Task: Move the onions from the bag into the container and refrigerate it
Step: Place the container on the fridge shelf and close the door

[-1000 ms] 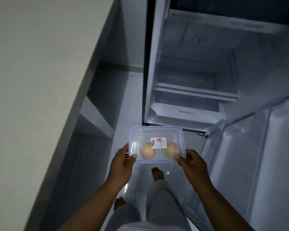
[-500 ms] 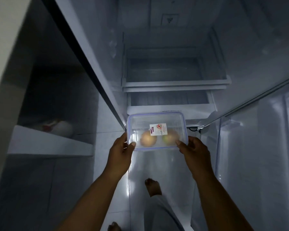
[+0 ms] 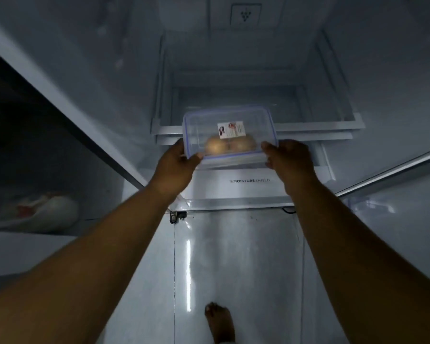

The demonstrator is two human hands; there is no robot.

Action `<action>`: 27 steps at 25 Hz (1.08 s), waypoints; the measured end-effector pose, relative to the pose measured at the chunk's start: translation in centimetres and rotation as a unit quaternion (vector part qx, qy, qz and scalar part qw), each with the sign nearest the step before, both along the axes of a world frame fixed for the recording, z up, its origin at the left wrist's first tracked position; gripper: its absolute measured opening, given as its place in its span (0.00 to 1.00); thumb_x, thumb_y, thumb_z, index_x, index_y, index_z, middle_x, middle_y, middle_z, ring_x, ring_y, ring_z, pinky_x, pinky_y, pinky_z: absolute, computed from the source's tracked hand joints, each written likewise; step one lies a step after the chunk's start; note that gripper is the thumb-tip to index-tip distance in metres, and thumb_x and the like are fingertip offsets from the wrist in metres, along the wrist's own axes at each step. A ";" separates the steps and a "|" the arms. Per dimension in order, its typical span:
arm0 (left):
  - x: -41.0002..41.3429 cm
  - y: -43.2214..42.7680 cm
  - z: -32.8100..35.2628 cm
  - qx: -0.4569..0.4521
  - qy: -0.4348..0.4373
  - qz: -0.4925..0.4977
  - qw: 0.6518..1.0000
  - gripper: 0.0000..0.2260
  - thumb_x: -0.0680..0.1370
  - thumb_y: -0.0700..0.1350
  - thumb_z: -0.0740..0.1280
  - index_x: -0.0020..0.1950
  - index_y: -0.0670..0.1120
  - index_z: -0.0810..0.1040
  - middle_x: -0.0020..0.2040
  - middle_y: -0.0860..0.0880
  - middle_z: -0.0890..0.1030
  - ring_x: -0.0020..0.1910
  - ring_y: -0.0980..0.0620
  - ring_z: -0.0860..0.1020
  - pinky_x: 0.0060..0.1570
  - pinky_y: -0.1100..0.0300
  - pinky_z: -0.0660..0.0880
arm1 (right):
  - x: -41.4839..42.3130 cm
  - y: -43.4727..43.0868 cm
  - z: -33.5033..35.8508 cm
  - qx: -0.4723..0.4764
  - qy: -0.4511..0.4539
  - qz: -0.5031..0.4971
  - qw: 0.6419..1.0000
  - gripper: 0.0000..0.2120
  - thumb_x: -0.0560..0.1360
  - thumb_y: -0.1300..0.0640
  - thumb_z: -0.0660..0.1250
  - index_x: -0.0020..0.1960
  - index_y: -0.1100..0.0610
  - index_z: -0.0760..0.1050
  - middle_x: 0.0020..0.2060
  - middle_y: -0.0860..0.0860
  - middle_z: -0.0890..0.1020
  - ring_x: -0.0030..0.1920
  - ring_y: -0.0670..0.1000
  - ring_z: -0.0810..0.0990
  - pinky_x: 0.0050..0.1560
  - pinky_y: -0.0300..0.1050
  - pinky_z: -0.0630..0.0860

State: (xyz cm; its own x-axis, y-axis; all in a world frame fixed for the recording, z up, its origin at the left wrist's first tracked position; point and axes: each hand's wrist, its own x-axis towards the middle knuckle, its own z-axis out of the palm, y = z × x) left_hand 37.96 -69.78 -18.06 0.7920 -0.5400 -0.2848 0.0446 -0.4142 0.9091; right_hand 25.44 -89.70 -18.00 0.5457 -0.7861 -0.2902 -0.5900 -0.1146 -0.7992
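A clear lidded container [image 3: 256, 120] with a blue seal and a small label holds two onions [image 3: 216, 146]. My left hand [image 3: 178, 161] grips its near-left corner and my right hand [image 3: 289, 157] grips its near-right corner. I hold the container out in front of the open fridge [image 3: 233, 58], level with the front edge of a glass shelf [image 3: 320, 126]. It hangs above the crisper drawer [image 3: 248, 181] marked MOISTURE SHIELD. Whether the container touches the shelf I cannot tell.
The fridge door [image 3: 395, 219] stands open on the right. A dark side shelf at the left holds a white bag [image 3: 47, 212] with red print. The tiled floor [image 3: 233, 256] lies below, with my bare foot [image 3: 220, 321] on it.
I have stepped closer to the fridge and both hands have carried the container up and forward, from over the floor to the front of the shelf.
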 end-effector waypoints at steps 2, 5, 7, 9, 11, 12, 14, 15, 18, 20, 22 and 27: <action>2.1 -1.7 -0.7 0.006 0.002 -0.007 1.000 0.17 0.79 0.44 0.67 0.68 0.47 0.74 0.59 0.48 0.81 0.57 0.48 0.80 0.58 0.57 0.75 | 2.0 -1.9 -0.4 -0.019 -0.004 0.001 1.000 0.13 0.73 0.44 0.69 0.39 0.53 0.81 0.42 0.60 0.86 0.44 0.59 0.85 0.53 0.60 0.80; 5.0 -3.9 -1.7 0.043 0.005 -0.001 0.999 0.19 0.79 0.47 0.66 0.69 0.46 0.73 0.62 0.45 0.80 0.59 0.45 0.79 0.63 0.51 0.75 | 4.3 -3.8 -1.1 -0.045 0.013 0.012 0.999 0.22 0.74 0.42 0.68 0.46 0.63 0.81 0.43 0.62 0.85 0.45 0.60 0.85 0.53 0.59 0.80; 6.5 -4.9 -2.0 0.057 -0.006 0.002 0.998 0.19 0.79 0.48 0.66 0.68 0.44 0.74 0.63 0.41 0.80 0.59 0.43 0.78 0.63 0.48 0.75 | 5.4 -4.4 -1.7 -0.056 0.026 0.023 0.998 0.23 0.75 0.42 0.66 0.47 0.64 0.79 0.44 0.62 0.84 0.45 0.59 0.85 0.53 0.56 0.81; 7.8 -5.7 -2.5 0.060 -0.008 0.007 0.998 0.20 0.79 0.49 0.65 0.69 0.43 0.73 0.64 0.40 0.79 0.60 0.42 0.78 0.63 0.47 0.75 | 6.4 -5.1 -2.3 -0.068 0.028 0.031 0.997 0.24 0.76 0.42 0.66 0.49 0.65 0.79 0.46 0.62 0.84 0.47 0.59 0.84 0.55 0.55 0.81; 9.1 -6.4 -3.1 0.069 -0.004 0.007 0.998 0.23 0.79 0.51 0.65 0.72 0.43 0.69 0.69 0.39 0.75 0.65 0.39 0.74 0.67 0.45 0.72 | 7.4 -5.9 -2.5 -0.078 0.032 0.036 0.996 0.25 0.76 0.41 0.65 0.49 0.65 0.79 0.45 0.61 0.84 0.47 0.58 0.84 0.54 0.52 0.80; 9.7 -6.8 -3.4 0.075 -0.005 0.007 0.997 0.25 0.79 0.52 0.65 0.74 0.43 0.67 0.71 0.39 0.73 0.68 0.39 0.72 0.68 0.45 0.70 | 8.0 -6.3 -2.6 -0.089 0.039 0.039 0.995 0.25 0.76 0.40 0.64 0.46 0.65 0.78 0.42 0.60 0.83 0.45 0.56 0.83 0.49 0.48 0.80; 10.8 -7.7 -3.8 0.083 -0.015 0.003 0.996 0.26 0.79 0.53 0.64 0.75 0.43 0.66 0.73 0.40 0.71 0.70 0.40 0.70 0.70 0.46 0.68 | 9.1 -7.0 -2.6 -0.126 0.072 0.047 0.988 0.24 0.78 0.39 0.61 0.39 0.61 0.73 0.34 0.54 0.77 0.41 0.52 0.78 0.39 0.38 0.70; 11.4 -8.1 -3.9 0.085 -0.022 0.004 0.996 0.26 0.79 0.53 0.64 0.74 0.42 0.66 0.72 0.39 0.71 0.70 0.41 0.71 0.70 0.47 0.69 | 9.6 -7.3 -2.7 -0.143 0.086 0.049 0.985 0.23 0.78 0.39 0.60 0.39 0.60 0.72 0.33 0.53 0.74 0.42 0.51 0.75 0.39 0.38 0.66; 12.6 -9.0 -4.1 0.082 -0.038 0.009 0.996 0.24 0.80 0.51 0.64 0.71 0.40 0.70 0.69 0.37 0.74 0.67 0.40 0.73 0.67 0.47 0.72 | 10.6 -7.7 -2.8 -0.175 0.110 0.065 0.976 0.27 0.79 0.39 0.58 0.52 0.64 0.76 0.37 0.55 0.73 0.45 0.53 0.74 0.43 0.39 0.63; 12.9 -9.3 -4.3 0.086 -0.030 0.019 0.996 0.24 0.79 0.52 0.64 0.72 0.41 0.69 0.70 0.39 0.73 0.68 0.42 0.72 0.67 0.49 0.71 | 10.5 -7.7 -2.8 -0.179 0.118 0.073 0.974 0.29 0.79 0.39 0.57 0.50 0.66 0.75 0.41 0.57 0.76 0.50 0.55 0.77 0.44 0.39 0.62; 12.6 -9.4 -4.3 0.102 -0.028 0.032 0.994 0.28 0.79 0.54 0.64 0.75 0.41 0.64 0.72 0.39 0.71 0.70 0.43 0.71 0.69 0.50 0.70 | 9.9 -7.2 -2.4 -0.187 0.122 0.076 0.972 0.27 0.80 0.39 0.56 0.39 0.63 0.72 0.36 0.55 0.75 0.48 0.54 0.76 0.43 0.38 0.61; 8.8 -6.5 -2.9 0.088 -0.040 0.082 0.992 0.35 0.76 0.59 0.65 0.75 0.41 0.62 0.71 0.40 0.73 0.68 0.42 0.74 0.68 0.49 0.70 | 5.5 -4.0 -0.7 -0.217 0.058 0.066 0.972 0.22 0.80 0.39 0.55 0.43 0.57 0.74 0.35 0.50 0.71 0.40 0.50 0.73 0.44 0.40 0.62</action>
